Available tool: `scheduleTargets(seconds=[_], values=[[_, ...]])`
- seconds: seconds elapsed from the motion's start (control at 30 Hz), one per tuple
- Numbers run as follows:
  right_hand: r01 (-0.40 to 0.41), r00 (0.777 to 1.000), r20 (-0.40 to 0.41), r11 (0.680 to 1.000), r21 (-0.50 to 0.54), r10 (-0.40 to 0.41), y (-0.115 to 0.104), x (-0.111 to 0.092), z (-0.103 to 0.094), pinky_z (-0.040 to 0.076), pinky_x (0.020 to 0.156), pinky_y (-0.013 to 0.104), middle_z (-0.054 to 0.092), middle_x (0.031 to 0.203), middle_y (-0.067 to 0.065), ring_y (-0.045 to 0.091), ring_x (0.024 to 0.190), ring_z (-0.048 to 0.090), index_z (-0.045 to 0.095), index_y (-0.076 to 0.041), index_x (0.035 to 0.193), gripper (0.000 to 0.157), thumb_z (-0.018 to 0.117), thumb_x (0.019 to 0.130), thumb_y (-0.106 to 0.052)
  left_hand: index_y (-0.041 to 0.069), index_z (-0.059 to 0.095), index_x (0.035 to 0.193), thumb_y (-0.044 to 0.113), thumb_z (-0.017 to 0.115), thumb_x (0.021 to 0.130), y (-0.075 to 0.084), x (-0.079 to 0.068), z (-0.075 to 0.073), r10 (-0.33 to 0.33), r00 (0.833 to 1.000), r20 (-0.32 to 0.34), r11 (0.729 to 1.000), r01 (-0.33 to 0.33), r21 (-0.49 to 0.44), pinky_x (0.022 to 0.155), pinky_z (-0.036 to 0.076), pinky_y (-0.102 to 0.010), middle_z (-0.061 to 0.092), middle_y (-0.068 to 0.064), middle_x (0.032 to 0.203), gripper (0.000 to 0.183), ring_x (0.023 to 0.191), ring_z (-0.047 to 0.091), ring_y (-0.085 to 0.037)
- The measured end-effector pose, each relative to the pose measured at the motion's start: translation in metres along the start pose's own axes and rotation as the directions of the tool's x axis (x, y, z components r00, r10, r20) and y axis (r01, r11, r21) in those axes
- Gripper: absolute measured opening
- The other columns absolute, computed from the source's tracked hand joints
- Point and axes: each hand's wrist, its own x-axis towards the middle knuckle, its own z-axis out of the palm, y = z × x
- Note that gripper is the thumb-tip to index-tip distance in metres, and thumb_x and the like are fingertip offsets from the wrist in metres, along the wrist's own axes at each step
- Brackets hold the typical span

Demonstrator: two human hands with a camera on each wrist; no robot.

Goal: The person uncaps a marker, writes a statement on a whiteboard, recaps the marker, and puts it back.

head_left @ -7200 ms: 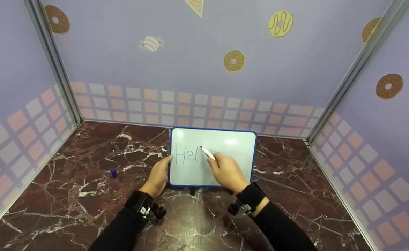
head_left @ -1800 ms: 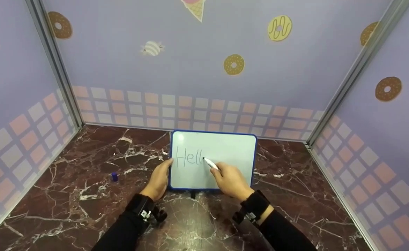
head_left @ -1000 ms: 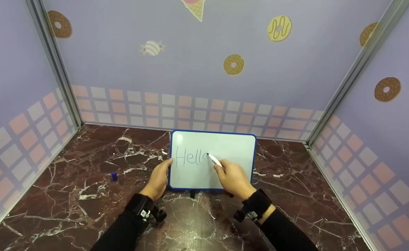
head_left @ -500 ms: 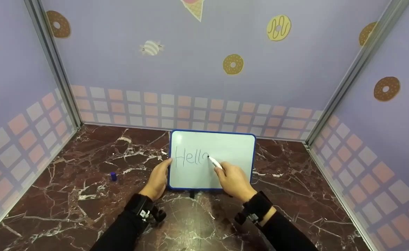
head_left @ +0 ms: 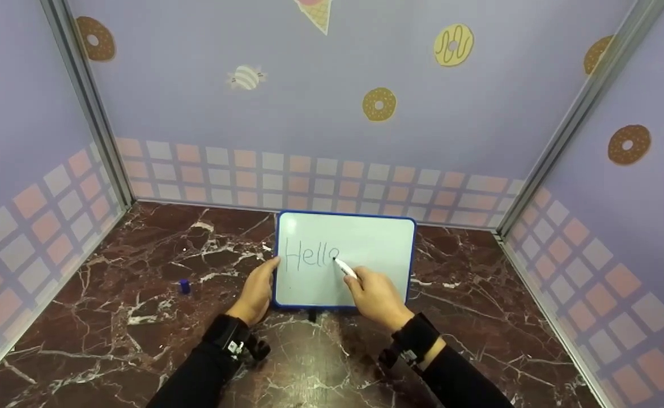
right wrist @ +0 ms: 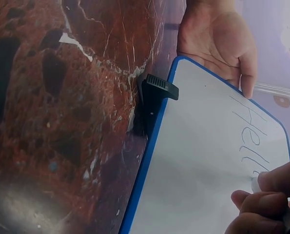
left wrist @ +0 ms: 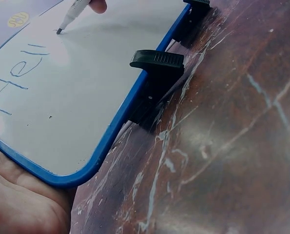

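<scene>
A whiteboard (head_left: 315, 289) with a blue frame stands tilted back on the table, "Hello" written across its left half. My right hand (head_left: 378, 294) pinches a white marker (head_left: 345, 267) near its tip, and the dark nib meets the board at the letter "o". At the board's left edge, my left hand (head_left: 255, 292) holds the frame, thumb at the front rim; its other fingers are hidden behind the board. In the left wrist view, the palm (left wrist: 23, 195) lies against the frame's corner. The right wrist view shows curled fingers (right wrist: 266, 207) around the marker, mostly covering it.
A blue marker cap (head_left: 184, 286) stands on the marbled table (head_left: 139, 351) left of the left hand. Black clips (left wrist: 159, 61) support the board's lower edge. Patterned panels (head_left: 320, 113) enclose the table at the back and both sides.
Since the earliest frame, "Hel" has become "Hello" as the right hand moved rightward with the marker. Lately the nib has rounded the "o", moving down and left. The left hand keeps its place.
</scene>
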Motion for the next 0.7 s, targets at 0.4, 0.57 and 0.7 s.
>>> scheduleTargets(seconds=[0.4,0.57,0.7], values=[[-0.008,1.000,0.014,1.000,0.005,0.008,-0.0048,0.0028,0.0019,0.035,0.053,0.028,0.049,0.070,-0.007,0.010,0.056,0.044,0.072,-0.005,0.110,0.022,0.062,0.115,-0.023,-0.009,0.059,0.147,0.030,0.039,0.120,-0.0001,-0.0007,-0.0008,0.007,1.000,0.007,0.999,-0.008,0.031,0.098,0.061,-0.043,0.073,-0.021,0.129,0.052,0.115,0.071,-0.029],[0.003,1.000,0.008,1.000,0.010,-0.003,-0.0056,0.0042,0.0019,0.034,0.051,0.027,0.049,0.069,-0.008,0.009,0.055,0.043,0.072,-0.005,0.107,0.021,0.062,0.115,-0.023,-0.012,0.060,0.142,0.028,0.041,0.120,0.0004,-0.0006,0.0010,0.021,1.000,0.002,1.000,-0.021,0.014,0.095,0.060,-0.040,0.073,-0.018,0.123,0.050,0.110,0.071,-0.025],[0.000,1.000,0.006,1.000,0.009,0.000,-0.0053,0.0047,0.0025,0.035,0.051,0.027,0.048,0.069,-0.008,0.009,0.055,0.043,0.072,-0.005,0.107,0.020,0.063,0.114,-0.022,-0.013,0.060,0.142,0.028,0.041,0.120,0.0002,-0.0011,0.0013,0.022,1.000,-0.004,1.000,-0.022,0.010,0.095,0.060,-0.039,0.074,-0.018,0.123,0.050,0.110,0.071,-0.025]])
